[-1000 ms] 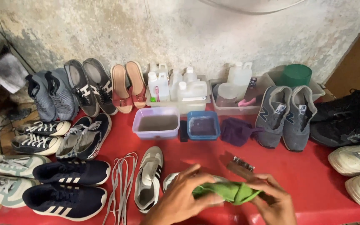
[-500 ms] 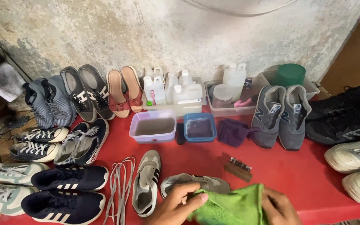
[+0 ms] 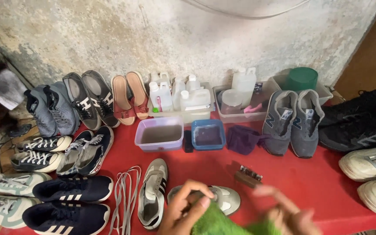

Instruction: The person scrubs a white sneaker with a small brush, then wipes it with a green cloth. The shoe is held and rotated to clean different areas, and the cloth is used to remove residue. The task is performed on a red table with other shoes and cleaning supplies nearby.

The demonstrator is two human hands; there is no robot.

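Red table (image 3: 318, 182) against a stained plaster wall (image 3: 188, 39), shoes everywhere. Far left, at 9 o'clock: white-laced sneakers (image 3: 40, 152), below them a navy striped pair (image 3: 68, 200). Loose grey laces (image 3: 125, 196) next, then a single grey-white shoe (image 3: 153, 191). At 12 o'clock, a lilac tub (image 3: 159, 134) and a blue tub (image 3: 208, 134) of murky water, white bottles (image 3: 177, 93) behind.

My left hand (image 3: 186, 211) at 6 o'clock is closed on the green cloth (image 3: 216, 222), thumb and fingers pinching its edge, just over the grey shoe (image 3: 223, 198) lying on its side. My right hand (image 3: 290, 213) at 5 o'clock is motion-blurred; can't tell whether it grips anything. Wooden brush (image 3: 247, 176) sits just beyond it, untouched.

Step, as I judge it: readying the cloth for wiping that shoe. That calls for steadying the shoe with one hand, cloth bunched in the other.
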